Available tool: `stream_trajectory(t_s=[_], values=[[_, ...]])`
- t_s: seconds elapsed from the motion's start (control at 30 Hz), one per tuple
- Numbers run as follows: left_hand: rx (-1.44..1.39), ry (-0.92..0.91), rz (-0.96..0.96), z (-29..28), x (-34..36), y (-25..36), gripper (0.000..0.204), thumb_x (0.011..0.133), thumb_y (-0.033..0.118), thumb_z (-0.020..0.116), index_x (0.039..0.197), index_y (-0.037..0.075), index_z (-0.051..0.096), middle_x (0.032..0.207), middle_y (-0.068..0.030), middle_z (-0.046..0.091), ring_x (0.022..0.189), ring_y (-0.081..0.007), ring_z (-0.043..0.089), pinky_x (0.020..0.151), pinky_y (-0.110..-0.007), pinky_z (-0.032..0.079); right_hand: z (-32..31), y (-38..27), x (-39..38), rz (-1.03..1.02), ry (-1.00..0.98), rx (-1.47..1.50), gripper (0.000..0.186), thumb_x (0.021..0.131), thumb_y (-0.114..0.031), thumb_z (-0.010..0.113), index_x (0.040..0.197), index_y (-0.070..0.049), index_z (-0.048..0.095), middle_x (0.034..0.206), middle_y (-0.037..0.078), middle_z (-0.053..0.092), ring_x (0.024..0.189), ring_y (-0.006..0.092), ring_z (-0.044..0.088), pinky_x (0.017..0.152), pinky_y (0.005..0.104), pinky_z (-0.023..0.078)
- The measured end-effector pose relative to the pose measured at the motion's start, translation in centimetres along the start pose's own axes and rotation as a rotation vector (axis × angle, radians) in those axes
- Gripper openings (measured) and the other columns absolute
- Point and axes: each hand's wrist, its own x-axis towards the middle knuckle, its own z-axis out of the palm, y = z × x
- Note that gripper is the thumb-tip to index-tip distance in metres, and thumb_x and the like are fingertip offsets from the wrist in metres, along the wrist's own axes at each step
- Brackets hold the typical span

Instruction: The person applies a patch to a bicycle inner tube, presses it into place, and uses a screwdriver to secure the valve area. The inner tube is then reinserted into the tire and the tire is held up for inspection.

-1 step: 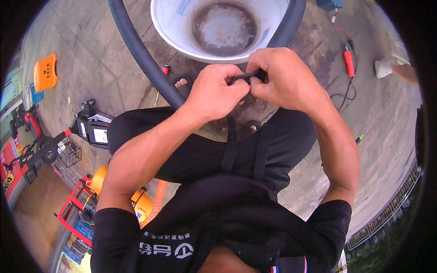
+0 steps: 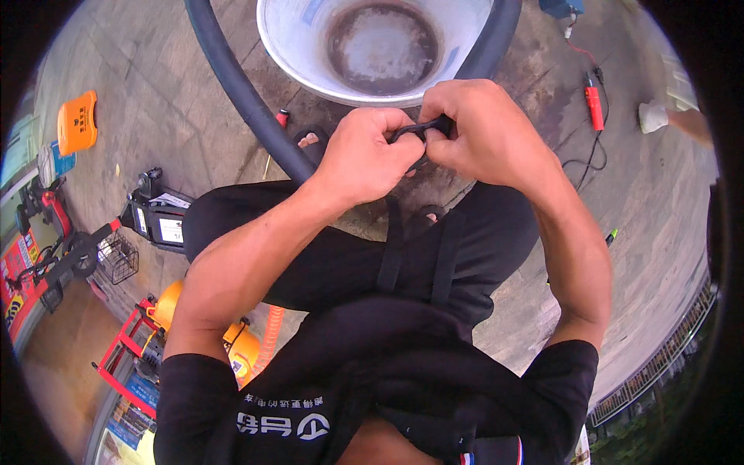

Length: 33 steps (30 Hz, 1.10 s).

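A thick black rubber inner tube (image 2: 246, 97) curves down on both sides of a white basin (image 2: 298, 58) and passes behind my hands. In front of the basin's near rim, my left hand (image 2: 372, 151) is closed, pinching a thin, flattened black stretch of rubber (image 2: 415, 132). My right hand (image 2: 484, 128) grips the same stretch from the other side, its knuckles close to the left fingertips. Whether this stretch is part of the inner tube is hard to see, since my fingers cover most of it. Dark, stained water lies in the basin's bottom.
On the left are an orange stool (image 2: 77, 122), a black floor jack (image 2: 159, 221) and a yellow-and-red machine (image 2: 151, 325) with an orange coiled hose (image 2: 271, 337). A red-handled screwdriver (image 2: 282, 118) lies beside my foot. Rightward are a red corded tool (image 2: 594, 107) and another person's shoe (image 2: 652, 117).
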Motion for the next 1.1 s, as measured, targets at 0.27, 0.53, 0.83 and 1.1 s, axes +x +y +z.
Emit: stream_trajectory(t_s=[0.27, 0.53, 0.83, 1.1], values=[[-0.052, 0.05, -0.011, 0.1, -0.1, -0.4, 0.015, 0.079, 0.008, 0.055, 0.078, -0.002, 0.065, 0.061, -0.0031, 0.062, 0.055, -0.0066, 0.054, 0.05, -0.025, 0.042, 0.3, 0.2, 0.1, -0.018, 0.01, -0.003, 0.015, 0.064, -0.009, 0.062, 0.076, 0.0, 0.063, 0.071, 0.021, 0.06, 0.071, 0.0395, 0.06, 0.063, 0.0443, 0.049], [-0.039, -0.001, 0.001, 0.3, 0.1, 0.1, 0.015, 0.081, 0.008, 0.055, 0.083, -0.002, 0.065, 0.066, -0.0024, 0.063, 0.059, -0.005, 0.054, 0.052, -0.023, 0.042, 0.3, 0.5, -0.3, -0.042, 0.053, 0.0, 0.014, 0.065, -0.008, 0.062, 0.075, 0.001, 0.062, 0.071, 0.021, 0.06, 0.07, 0.0396, 0.06, 0.062, 0.0438, 0.049], [-0.006, -0.027, -0.015, 0.2, -0.8, 1.0, 0.021, 0.084, 0.011, 0.05, 0.09, -0.001, 0.066, 0.069, -0.0026, 0.063, 0.058, -0.006, 0.054, 0.047, -0.024, 0.042, 0.0, 0.7, -0.6, -0.022, 0.04, -0.006, 0.013, 0.065, -0.008, 0.063, 0.074, 0.0, 0.062, 0.068, 0.021, 0.06, 0.068, 0.039, 0.061, 0.061, 0.0434, 0.049], [-0.073, 0.01, 0.049, 0.6, -0.9, 0.1, 0.02, 0.085, 0.012, 0.053, 0.088, -0.003, 0.067, 0.064, -0.0014, 0.06, 0.061, -0.0049, 0.051, 0.055, -0.025, 0.042, -0.1, 0.9, -0.7, -0.026, 0.043, 0.004, 0.014, 0.065, -0.01, 0.064, 0.075, 0.0, 0.064, 0.069, 0.02, 0.06, 0.069, 0.0382, 0.061, 0.061, 0.0428, 0.048]])
